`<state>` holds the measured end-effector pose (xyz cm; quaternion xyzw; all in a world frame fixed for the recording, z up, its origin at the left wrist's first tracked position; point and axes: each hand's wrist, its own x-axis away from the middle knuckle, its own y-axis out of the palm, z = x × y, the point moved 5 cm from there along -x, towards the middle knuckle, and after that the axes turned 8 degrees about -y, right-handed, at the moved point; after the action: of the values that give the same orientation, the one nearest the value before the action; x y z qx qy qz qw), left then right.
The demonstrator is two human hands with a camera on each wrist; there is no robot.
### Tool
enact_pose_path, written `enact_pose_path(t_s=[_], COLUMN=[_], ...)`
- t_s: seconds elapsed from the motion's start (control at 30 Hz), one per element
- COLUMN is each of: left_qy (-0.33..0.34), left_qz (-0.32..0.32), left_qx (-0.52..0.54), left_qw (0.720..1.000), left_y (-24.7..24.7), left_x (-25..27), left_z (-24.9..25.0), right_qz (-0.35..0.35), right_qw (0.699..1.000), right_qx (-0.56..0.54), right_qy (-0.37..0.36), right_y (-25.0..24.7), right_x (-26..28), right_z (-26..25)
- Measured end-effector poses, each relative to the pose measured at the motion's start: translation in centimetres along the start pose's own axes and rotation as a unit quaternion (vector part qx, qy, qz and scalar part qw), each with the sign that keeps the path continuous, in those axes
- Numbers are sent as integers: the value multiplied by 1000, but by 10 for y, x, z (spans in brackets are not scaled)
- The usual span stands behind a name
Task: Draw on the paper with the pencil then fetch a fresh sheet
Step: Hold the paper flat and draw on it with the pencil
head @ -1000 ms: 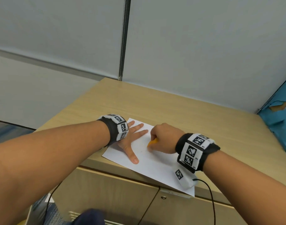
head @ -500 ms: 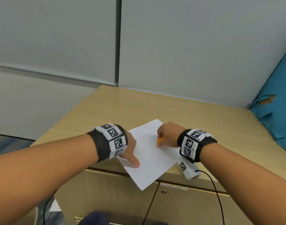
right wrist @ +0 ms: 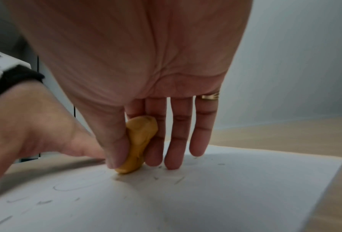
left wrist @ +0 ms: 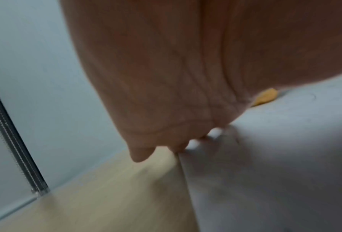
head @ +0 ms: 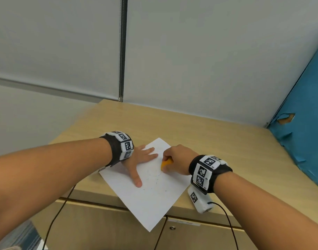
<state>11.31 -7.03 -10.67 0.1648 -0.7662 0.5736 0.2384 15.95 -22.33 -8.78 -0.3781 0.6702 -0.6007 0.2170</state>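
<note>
paper (head: pixel 149 195) pinned flat by left hand (head: pixel 138 159).

the desk (head: pixel 217 141) at the middle of the frame looks like pale wood-grain laminate, smooth and matt, and its cabinet doors (head: pixel 104 226) along the lower edge match. the paper (head: pixel 149 197) on it is thin, white and matt, with faint grey pencil marks. the orange lump (right wrist: pixel 139 144) in the right wrist view looks soft, dull and slightly creased, like rubber or putty. a ring (right wrist: pixel 209 96) there is shiny yellow metal. the wristbands (head: pixel 210 173) are black cloth carrying white matt blocks. the panel (head: pixel 304 127) at right is blue fabric, torn.
</note>
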Motion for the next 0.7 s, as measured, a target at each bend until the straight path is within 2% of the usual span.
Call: enact_pose_path(t_s=[0.13,0.33,0.47,0.53,0.63,0.7], left_qy=[16,22,11,6,1,-3], left_qz=[-7,-10,-12,-15,-24,-23], left_qx=[16,21,23,13,14,15], left_qw=[1000,999,1000,1000,1000,1000], left_y=[10,13,16,16,17,17], left_x=[-8,-11,-13,-14,-14,-15], left_z=[-1,1,-2,-1,-1,-2], right_qz=[13,-39,-1,20,-36,-33], right_qw=[999,996,999,999,995,995], right_qx=[4,9,45,42,22,25], right_qy=[32,-82,-25,-19,-92,-90], right_y=[-3,16,-9,-10,11,7], right_x=[-14,-11,-26,-26,-13,-16], right_z=[-6,-57,-29,-33,-63,-58])
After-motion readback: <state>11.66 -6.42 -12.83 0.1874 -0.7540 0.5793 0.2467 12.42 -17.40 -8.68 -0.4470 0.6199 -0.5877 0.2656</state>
